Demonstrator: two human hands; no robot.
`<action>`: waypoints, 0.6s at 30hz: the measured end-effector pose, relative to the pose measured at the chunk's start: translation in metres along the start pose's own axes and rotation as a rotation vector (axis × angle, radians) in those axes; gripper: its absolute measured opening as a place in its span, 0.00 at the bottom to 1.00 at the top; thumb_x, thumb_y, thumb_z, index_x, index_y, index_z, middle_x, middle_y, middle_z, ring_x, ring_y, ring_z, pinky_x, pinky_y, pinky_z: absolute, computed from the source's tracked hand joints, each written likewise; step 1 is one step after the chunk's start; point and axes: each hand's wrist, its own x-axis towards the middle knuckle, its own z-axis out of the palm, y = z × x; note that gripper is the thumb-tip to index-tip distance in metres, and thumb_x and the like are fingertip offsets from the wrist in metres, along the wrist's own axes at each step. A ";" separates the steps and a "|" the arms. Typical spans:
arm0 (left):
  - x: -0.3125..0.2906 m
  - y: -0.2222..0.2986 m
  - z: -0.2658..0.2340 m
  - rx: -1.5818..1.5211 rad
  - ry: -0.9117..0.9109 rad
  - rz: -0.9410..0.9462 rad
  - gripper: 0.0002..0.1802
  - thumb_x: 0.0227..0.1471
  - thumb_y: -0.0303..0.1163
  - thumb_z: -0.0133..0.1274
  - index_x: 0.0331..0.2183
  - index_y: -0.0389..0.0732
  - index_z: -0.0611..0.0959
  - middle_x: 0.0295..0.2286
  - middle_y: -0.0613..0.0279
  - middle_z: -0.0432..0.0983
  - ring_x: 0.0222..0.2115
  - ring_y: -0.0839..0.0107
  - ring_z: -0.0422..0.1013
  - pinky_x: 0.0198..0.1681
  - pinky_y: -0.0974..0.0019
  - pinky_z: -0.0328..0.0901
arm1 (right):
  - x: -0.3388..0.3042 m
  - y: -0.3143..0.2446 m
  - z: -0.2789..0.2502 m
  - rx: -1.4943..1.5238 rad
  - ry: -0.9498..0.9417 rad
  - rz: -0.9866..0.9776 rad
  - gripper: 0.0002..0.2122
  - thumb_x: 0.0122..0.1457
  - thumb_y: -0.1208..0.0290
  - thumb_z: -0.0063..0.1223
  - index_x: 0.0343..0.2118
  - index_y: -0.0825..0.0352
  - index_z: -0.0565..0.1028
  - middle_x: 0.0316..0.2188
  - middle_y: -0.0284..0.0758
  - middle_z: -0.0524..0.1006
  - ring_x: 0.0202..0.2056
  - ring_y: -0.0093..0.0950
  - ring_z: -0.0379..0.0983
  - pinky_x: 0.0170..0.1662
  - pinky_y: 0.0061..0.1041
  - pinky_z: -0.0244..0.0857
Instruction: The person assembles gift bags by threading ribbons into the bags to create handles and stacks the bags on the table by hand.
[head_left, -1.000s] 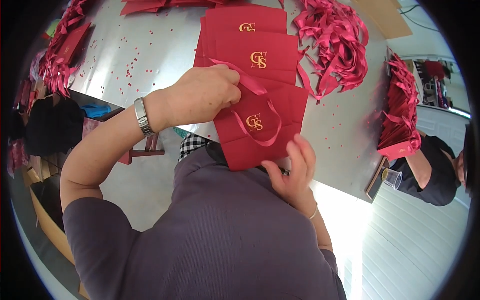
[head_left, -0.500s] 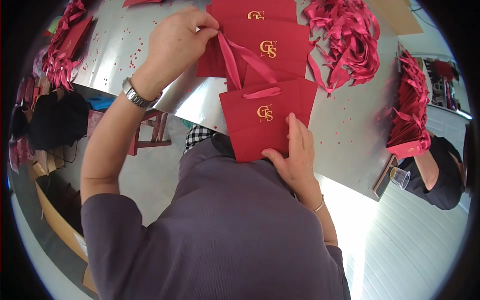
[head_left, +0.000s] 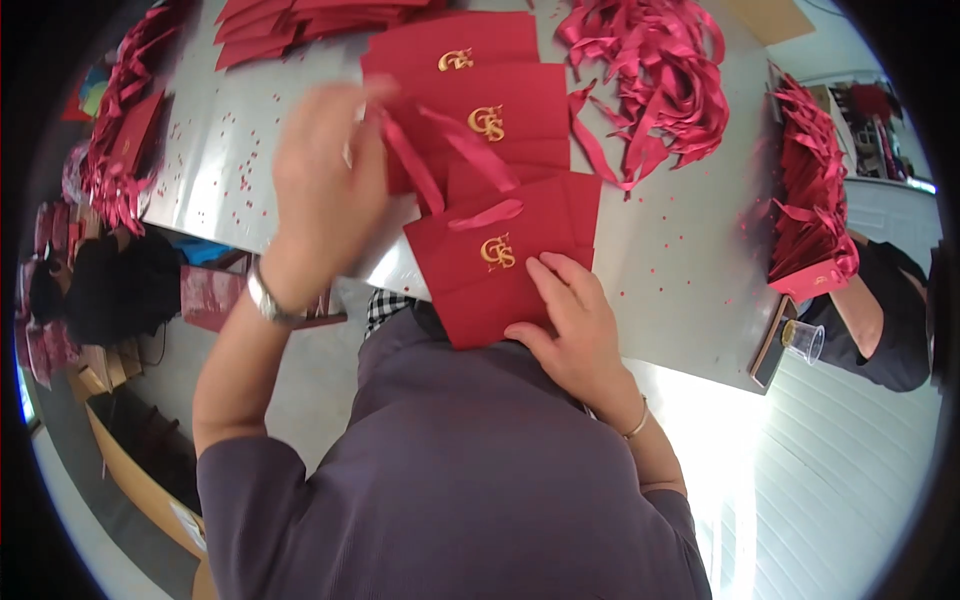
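Note:
A flat red paper gift bag (head_left: 465, 300) with a gold emblem lies at the table's near edge, its lower part sticking out towards me. Pink ribbon (head_left: 470, 150) is threaded through its top, and two strands rise toward my left hand (head_left: 325, 175). That hand is blurred, with thumb and fingers together at the upper end of the ribbon. My right hand (head_left: 575, 325) rests on the lower right of the bag, fingers stretched over its front and thumb apart. Beyond it lie more overlapping red bags (head_left: 510, 90) with gold emblems.
A heap of pink ribbons (head_left: 660, 75) lies at the far right of the metal table (head_left: 680, 320); red bags (head_left: 320, 20) are stacked at the back. Red confetti dots are scattered about. At right, another person's arm (head_left: 860, 320) is beside beribboned bags (head_left: 810, 200) and a clear cup (head_left: 803, 341).
My left hand has moved left and down, drawing the ribbon strands with it. The view has shifted, bringing more stacked bags in at the back. My right hand stays on the bag.

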 end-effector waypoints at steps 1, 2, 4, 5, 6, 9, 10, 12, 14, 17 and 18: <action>-0.008 0.013 -0.002 -0.111 -0.134 0.049 0.13 0.44 0.17 0.51 0.35 0.37 0.81 0.33 0.53 0.76 0.34 0.53 0.72 0.37 0.58 0.68 | 0.006 0.001 -0.008 0.060 0.069 0.048 0.27 0.45 0.71 0.66 0.50 0.70 0.72 0.46 0.45 0.72 0.44 0.42 0.71 0.46 0.35 0.67; -0.012 0.028 -0.005 -0.143 -0.292 0.080 0.10 0.45 0.19 0.53 0.34 0.37 0.81 0.29 0.54 0.76 0.32 0.54 0.72 0.36 0.57 0.68 | 0.015 0.007 -0.015 0.121 0.137 0.095 0.24 0.47 0.73 0.64 0.49 0.70 0.73 0.44 0.44 0.74 0.43 0.42 0.72 0.45 0.36 0.68; -0.019 0.043 0.004 -0.134 -0.402 0.081 0.06 0.47 0.24 0.55 0.32 0.37 0.81 0.26 0.55 0.74 0.31 0.55 0.72 0.34 0.56 0.68 | 0.054 0.028 -0.023 0.072 0.284 0.083 0.14 0.52 0.76 0.58 0.43 0.71 0.75 0.40 0.45 0.76 0.40 0.43 0.74 0.43 0.35 0.69; -0.019 0.047 0.008 -0.070 -0.516 0.029 0.07 0.49 0.30 0.57 0.30 0.37 0.80 0.24 0.54 0.72 0.30 0.55 0.72 0.33 0.56 0.68 | 0.078 0.040 -0.027 0.034 0.315 0.094 0.11 0.54 0.75 0.56 0.41 0.71 0.75 0.38 0.45 0.77 0.39 0.43 0.74 0.42 0.34 0.69; -0.017 0.050 0.013 -0.073 -0.516 0.038 0.07 0.49 0.30 0.57 0.30 0.37 0.80 0.24 0.54 0.72 0.30 0.55 0.72 0.33 0.56 0.68 | 0.099 0.059 -0.026 -0.035 0.310 0.115 0.11 0.55 0.71 0.54 0.39 0.71 0.76 0.37 0.46 0.78 0.38 0.45 0.75 0.41 0.36 0.70; -0.013 0.054 0.022 0.010 -0.659 -0.042 0.10 0.51 0.34 0.55 0.28 0.37 0.80 0.25 0.53 0.74 0.30 0.53 0.73 0.33 0.55 0.68 | 0.162 0.073 -0.030 -0.469 0.005 0.391 0.16 0.58 0.60 0.51 0.35 0.69 0.79 0.32 0.46 0.79 0.35 0.47 0.76 0.38 0.41 0.70; -0.010 0.055 0.023 -0.066 -0.694 -0.102 0.11 0.51 0.36 0.55 0.27 0.37 0.80 0.26 0.52 0.75 0.30 0.52 0.73 0.33 0.54 0.68 | 0.174 0.080 -0.028 -0.519 0.002 0.398 0.17 0.57 0.58 0.50 0.34 0.69 0.79 0.32 0.47 0.79 0.36 0.47 0.76 0.38 0.43 0.70; -0.006 0.058 0.022 -0.092 -0.736 -0.155 0.12 0.50 0.37 0.56 0.29 0.37 0.81 0.27 0.51 0.76 0.30 0.52 0.74 0.34 0.55 0.68 | 0.190 0.095 -0.024 -0.589 0.026 0.366 0.19 0.57 0.53 0.50 0.31 0.69 0.80 0.30 0.47 0.79 0.35 0.45 0.77 0.38 0.43 0.70; -0.005 0.056 0.018 -0.095 -0.728 -0.139 0.11 0.50 0.36 0.56 0.32 0.37 0.82 0.29 0.51 0.77 0.31 0.52 0.74 0.34 0.58 0.67 | 0.197 0.105 -0.026 -0.611 -0.060 0.353 0.21 0.56 0.51 0.51 0.30 0.69 0.80 0.29 0.48 0.79 0.35 0.45 0.77 0.38 0.41 0.70; 0.004 0.054 0.009 -0.203 -0.736 -0.191 0.08 0.49 0.29 0.56 0.32 0.35 0.80 0.23 0.55 0.74 0.24 0.68 0.71 0.29 0.67 0.64 | 0.191 0.078 -0.036 -0.571 -0.064 0.376 0.13 0.55 0.64 0.54 0.35 0.70 0.79 0.31 0.42 0.81 0.33 0.36 0.78 0.36 0.34 0.70; 0.008 0.057 0.003 -0.209 -0.743 -0.198 0.08 0.49 0.29 0.56 0.32 0.35 0.80 0.23 0.55 0.74 0.24 0.68 0.71 0.29 0.67 0.64 | 0.181 0.090 -0.036 -0.542 0.072 0.307 0.10 0.55 0.68 0.53 0.34 0.69 0.78 0.30 0.39 0.81 0.32 0.34 0.78 0.37 0.35 0.69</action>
